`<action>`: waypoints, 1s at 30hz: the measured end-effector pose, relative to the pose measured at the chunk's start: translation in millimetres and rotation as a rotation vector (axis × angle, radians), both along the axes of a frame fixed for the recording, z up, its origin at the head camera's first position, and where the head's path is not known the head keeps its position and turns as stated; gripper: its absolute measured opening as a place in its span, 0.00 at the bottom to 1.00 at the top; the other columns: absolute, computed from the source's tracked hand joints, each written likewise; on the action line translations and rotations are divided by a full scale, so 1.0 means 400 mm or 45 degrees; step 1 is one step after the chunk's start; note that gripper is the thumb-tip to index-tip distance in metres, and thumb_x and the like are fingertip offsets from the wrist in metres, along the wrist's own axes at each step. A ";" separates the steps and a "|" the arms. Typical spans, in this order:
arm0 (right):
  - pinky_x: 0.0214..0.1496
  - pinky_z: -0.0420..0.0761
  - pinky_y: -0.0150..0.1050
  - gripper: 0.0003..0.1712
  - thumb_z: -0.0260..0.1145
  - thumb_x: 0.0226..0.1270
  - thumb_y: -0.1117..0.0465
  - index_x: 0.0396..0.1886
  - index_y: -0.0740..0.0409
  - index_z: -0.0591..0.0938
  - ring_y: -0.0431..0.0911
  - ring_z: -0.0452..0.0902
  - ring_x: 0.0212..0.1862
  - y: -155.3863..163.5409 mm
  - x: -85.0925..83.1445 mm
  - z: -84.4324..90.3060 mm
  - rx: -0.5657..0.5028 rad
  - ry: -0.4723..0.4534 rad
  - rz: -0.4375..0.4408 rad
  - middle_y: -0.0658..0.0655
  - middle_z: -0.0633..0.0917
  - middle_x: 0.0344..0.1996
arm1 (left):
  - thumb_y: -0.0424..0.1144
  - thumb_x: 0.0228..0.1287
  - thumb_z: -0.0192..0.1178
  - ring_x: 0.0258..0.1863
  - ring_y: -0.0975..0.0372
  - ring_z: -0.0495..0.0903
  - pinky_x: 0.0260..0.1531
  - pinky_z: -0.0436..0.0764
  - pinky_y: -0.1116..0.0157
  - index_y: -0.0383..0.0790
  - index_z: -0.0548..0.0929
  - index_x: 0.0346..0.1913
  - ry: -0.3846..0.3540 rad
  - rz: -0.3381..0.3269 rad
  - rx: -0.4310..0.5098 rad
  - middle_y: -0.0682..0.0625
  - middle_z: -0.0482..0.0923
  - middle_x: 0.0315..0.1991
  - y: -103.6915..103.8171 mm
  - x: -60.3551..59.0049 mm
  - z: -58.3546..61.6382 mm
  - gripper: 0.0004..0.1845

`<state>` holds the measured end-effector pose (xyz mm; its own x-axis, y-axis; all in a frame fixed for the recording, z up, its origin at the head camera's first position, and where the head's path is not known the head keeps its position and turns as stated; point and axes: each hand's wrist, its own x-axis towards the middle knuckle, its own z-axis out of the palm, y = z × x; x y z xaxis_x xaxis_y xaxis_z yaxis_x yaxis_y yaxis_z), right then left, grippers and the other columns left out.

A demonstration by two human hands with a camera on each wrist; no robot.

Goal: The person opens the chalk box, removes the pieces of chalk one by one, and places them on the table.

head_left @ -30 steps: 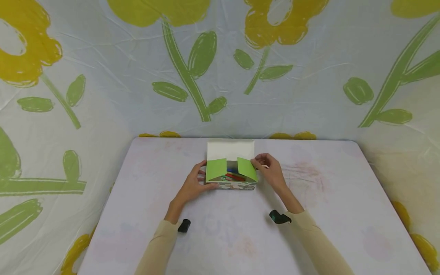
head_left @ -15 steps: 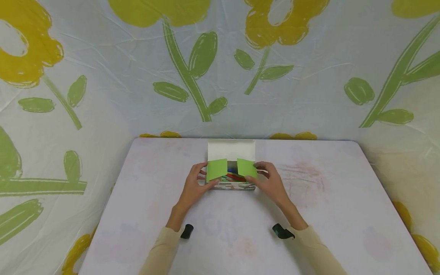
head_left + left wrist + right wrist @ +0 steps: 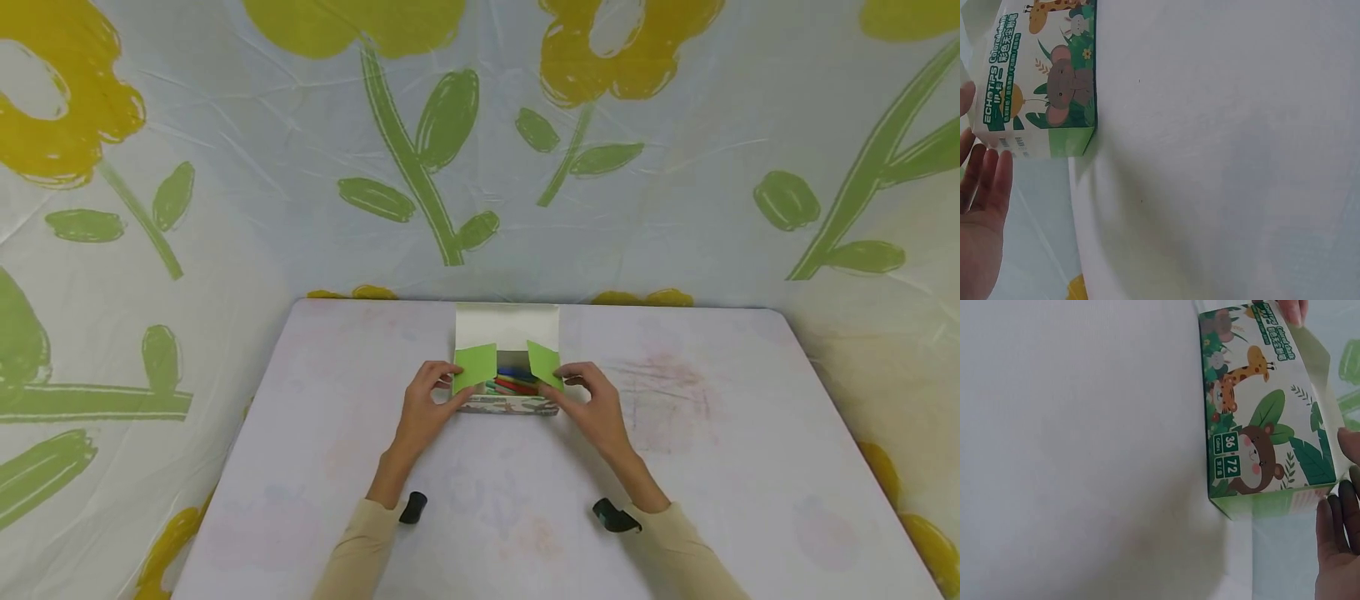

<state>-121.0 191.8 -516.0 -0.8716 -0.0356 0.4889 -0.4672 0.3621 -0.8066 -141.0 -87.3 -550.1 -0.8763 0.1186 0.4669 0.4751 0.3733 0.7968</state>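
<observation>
the box's [image 3: 507, 392] contents are hard to make out: only short stretches of red, blue and green sticks [image 3: 515, 383] show between the two green side flaps, the rest hidden under them. in the head view the printed front is a thin, unreadable strip; the wrist views show it plainly, with cartoon animals, a giraffe and a bear, but cut off the open top and show only fingertips. the head view alone shows the whole layout: the box sits on the pale surface [image 3: 712, 467] toward its far edge, white lid standing up at the back. the left hand [image 3: 424, 410] pinches the left flap [image 3: 475, 367] at the box's left end, and the right hand [image 3: 592, 405] pinches the right flap [image 3: 545, 363] at its right end, so the box lies directly between them.
</observation>
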 end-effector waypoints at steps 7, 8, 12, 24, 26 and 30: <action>0.54 0.83 0.32 0.15 0.73 0.58 0.80 0.45 0.74 0.82 0.45 0.82 0.45 0.026 -0.009 -0.057 -0.275 -0.155 0.025 0.70 0.82 0.43 | 0.30 0.58 0.76 0.42 0.51 0.83 0.45 0.85 0.67 0.35 0.86 0.49 0.067 0.001 0.075 0.45 0.83 0.46 -0.006 0.003 -0.013 0.16; 0.54 0.83 0.31 0.15 0.73 0.59 0.80 0.45 0.74 0.82 0.42 0.82 0.44 0.029 -0.010 -0.062 -0.307 -0.173 0.023 0.70 0.82 0.43 | 0.30 0.58 0.76 0.42 0.51 0.83 0.45 0.85 0.67 0.36 0.86 0.49 0.072 0.003 0.087 0.45 0.83 0.45 -0.007 0.004 -0.014 0.16; 0.53 0.84 0.30 0.14 0.73 0.61 0.78 0.46 0.77 0.80 0.39 0.82 0.44 0.033 -0.008 -0.065 -0.409 -0.242 0.008 0.71 0.80 0.43 | 0.29 0.59 0.75 0.41 0.50 0.84 0.45 0.86 0.66 0.36 0.86 0.48 0.090 0.022 0.128 0.45 0.85 0.44 -0.010 0.010 -0.016 0.15; 0.49 0.86 0.31 0.16 0.74 0.65 0.70 0.46 0.72 0.77 0.38 0.84 0.40 0.047 0.015 -0.070 -0.652 -0.587 -0.190 0.49 0.84 0.36 | 0.21 0.61 0.70 0.34 0.50 0.86 0.36 0.88 0.51 0.22 0.85 0.43 -0.004 0.171 0.218 0.36 0.86 0.38 0.007 0.065 0.054 0.09; 0.51 0.86 0.35 0.14 0.72 0.67 0.70 0.46 0.71 0.77 0.39 0.85 0.41 0.050 0.017 -0.074 -0.741 -0.613 -0.164 0.50 0.85 0.37 | 0.22 0.62 0.69 0.35 0.51 0.86 0.37 0.89 0.56 0.22 0.85 0.43 -0.053 0.188 0.232 0.36 0.86 0.37 0.007 0.074 0.066 0.08; 0.55 0.85 0.37 0.08 0.70 0.70 0.69 0.43 0.67 0.79 0.40 0.85 0.43 0.054 0.021 -0.079 -0.853 -0.648 -0.147 0.52 0.86 0.37 | 0.24 0.65 0.68 0.36 0.51 0.87 0.38 0.88 0.65 0.24 0.85 0.43 -0.139 0.197 0.288 0.37 0.86 0.36 0.004 0.082 0.072 0.07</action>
<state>-112.5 213.5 -547.7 -0.9714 0.2245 -0.0774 0.0210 -0.2436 -0.9696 -108.0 -85.6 -521.4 -0.9224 -0.1168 0.3681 0.3331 0.2416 0.9114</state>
